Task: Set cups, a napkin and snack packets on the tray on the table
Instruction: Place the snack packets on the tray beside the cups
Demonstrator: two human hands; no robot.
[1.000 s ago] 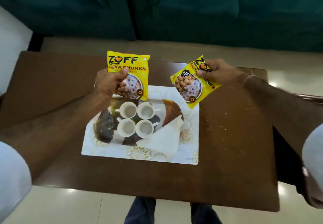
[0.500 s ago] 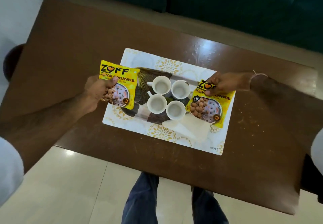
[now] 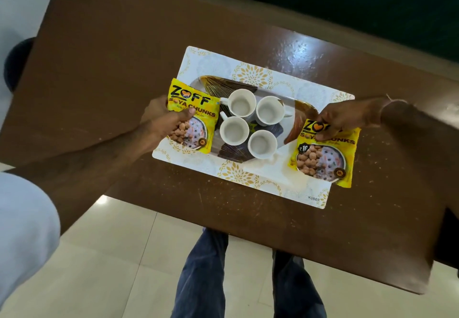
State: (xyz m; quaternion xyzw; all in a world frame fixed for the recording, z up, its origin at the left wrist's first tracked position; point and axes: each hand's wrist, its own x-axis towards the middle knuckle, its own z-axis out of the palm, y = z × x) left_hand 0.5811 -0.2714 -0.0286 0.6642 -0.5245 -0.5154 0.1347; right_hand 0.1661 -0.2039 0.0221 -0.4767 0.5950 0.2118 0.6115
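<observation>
A white tray [image 3: 203,59] with gold flower prints lies on the brown table [image 3: 111,57]. Several white cups [image 3: 242,103] stand clustered in its middle. A white napkin [image 3: 275,168] lies at the tray's near right, partly under the right packet. My left hand [image 3: 164,116] grips a yellow soya chunks packet [image 3: 192,116] at the tray's left end. My right hand [image 3: 345,116] pinches the top of a second yellow packet [image 3: 323,158], which lies on the tray's right end and overhangs its edge.
A dark green sofa [image 3: 347,0] runs along the far side of the table. My legs in blue jeans [image 3: 206,273] stand at the table's near edge on a pale tiled floor [image 3: 111,255]. A dark round object [image 3: 17,62] sits at the far left.
Both packets came down from above the table to the tray's two ends. The right packet now rests on the tray. The camera has tilted further down.
</observation>
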